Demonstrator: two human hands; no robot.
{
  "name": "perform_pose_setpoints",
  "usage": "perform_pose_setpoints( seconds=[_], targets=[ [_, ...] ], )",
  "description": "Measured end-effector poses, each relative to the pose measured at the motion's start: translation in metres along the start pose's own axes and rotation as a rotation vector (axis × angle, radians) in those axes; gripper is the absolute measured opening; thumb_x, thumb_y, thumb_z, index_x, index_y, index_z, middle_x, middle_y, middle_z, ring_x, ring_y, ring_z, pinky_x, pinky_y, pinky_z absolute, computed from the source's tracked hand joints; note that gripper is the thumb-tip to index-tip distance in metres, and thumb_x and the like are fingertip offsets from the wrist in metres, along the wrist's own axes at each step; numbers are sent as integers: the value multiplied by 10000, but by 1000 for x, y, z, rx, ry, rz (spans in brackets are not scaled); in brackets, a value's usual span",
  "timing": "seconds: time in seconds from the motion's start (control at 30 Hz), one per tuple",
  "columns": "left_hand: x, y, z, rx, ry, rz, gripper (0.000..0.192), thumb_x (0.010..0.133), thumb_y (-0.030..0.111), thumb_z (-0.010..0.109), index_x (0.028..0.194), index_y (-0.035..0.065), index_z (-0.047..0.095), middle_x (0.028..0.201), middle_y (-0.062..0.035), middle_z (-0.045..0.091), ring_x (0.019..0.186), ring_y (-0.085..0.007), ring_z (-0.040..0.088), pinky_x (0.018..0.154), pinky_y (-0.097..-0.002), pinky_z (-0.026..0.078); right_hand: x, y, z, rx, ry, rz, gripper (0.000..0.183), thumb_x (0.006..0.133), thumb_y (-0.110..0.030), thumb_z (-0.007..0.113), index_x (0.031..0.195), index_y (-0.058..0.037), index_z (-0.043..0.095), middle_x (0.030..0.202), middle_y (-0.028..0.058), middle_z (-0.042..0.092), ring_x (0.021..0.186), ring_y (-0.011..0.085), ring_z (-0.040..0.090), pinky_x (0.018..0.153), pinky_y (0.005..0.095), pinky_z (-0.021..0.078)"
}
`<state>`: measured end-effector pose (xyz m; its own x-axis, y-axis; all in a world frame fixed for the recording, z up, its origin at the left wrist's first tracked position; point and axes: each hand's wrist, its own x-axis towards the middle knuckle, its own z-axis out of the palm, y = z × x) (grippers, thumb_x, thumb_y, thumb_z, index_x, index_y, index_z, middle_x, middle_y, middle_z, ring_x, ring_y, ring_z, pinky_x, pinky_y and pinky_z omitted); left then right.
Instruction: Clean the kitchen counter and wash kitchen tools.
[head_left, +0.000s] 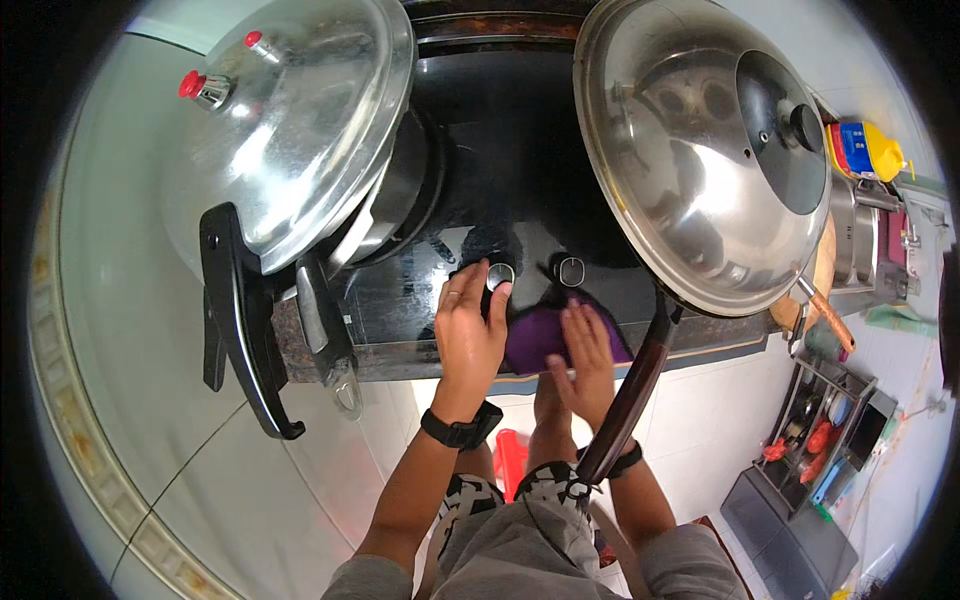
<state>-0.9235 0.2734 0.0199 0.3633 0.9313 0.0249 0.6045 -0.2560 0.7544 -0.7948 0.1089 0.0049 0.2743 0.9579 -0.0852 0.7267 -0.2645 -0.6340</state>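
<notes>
The thumb and fingers of my left hand (471, 330) are around the left control knob (500, 277) of a black glass gas stove (517, 187). A second control knob (571, 271) sits to its right. My right hand (587, 352), slightly blurred, lies flat over a purple cloth (534, 341) at the stove's front edge, thumb apart from the fingers. The cloth's edges show on both sides of that hand. Its wrist is partly hidden behind the dark handle (630, 409) of a wok.
An aluminium pressure cooker lid (300, 127) with red-capped valves and black handles (244, 315) rises at left. A domed steel lid (697, 172) covers the wok at right. Beyond are a yellow bottle (870, 150), a sink (855, 232), a metal rack (795, 435) and a red stool (511, 457).
</notes>
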Motion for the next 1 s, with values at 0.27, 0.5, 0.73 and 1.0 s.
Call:
perform_pose_setpoints(
  seconds=[0.27, 0.5, 0.73, 1.0],
  targets=[
    [-30, 32, 26, -210, 45, 167, 269, 879, 2, 712, 1147, -16, 689, 1236, -161, 633, 1113, -326, 629, 974, -404, 501, 40, 55, -48, -38, 23, 44, 566, 1030, -189, 482, 1523, 72, 382, 1585, 274, 375, 1500, 438, 306, 1230, 492, 242],
    [-41, 48, 56, -71, -233, 228, 648, 899, 45, 632, 1481, -111, 392, 1589, -247, 343, 1460, -425, 372, 1172, -481, 373, 111, 49, -55, 472, -81, -14, 523, 1110, -340, 341, 1480, -12, 511, 1554, 173, 469, 1490, 320, 355, 1238, 438, 227],
    [-48, 54, 58, 26, -247, 203, 723, 881, 28, 624, 1506, -138, 301, 1597, -309, 281, 1450, -484, 355, 1174, -523, 349, 177, 30, -21, 433, -170, -233, 717, 1112, -452, 82, 1433, -41, 574, 1582, 117, 452, 1538, 290, 277, 1271, 446, 138],
    [-49, 62, 59, 105, -252, 149, 789, 824, -3, 621, 1521, -137, 276, 1601, -300, 272, 1441, -475, 365, 1169, -508, 349, 162, 46, -39, 264, -229, -289, 675, 1113, -445, 120, 1455, -52, 548, 1593, 113, 435, 1530, 314, 289, 1266, 458, 154]
  ],
)
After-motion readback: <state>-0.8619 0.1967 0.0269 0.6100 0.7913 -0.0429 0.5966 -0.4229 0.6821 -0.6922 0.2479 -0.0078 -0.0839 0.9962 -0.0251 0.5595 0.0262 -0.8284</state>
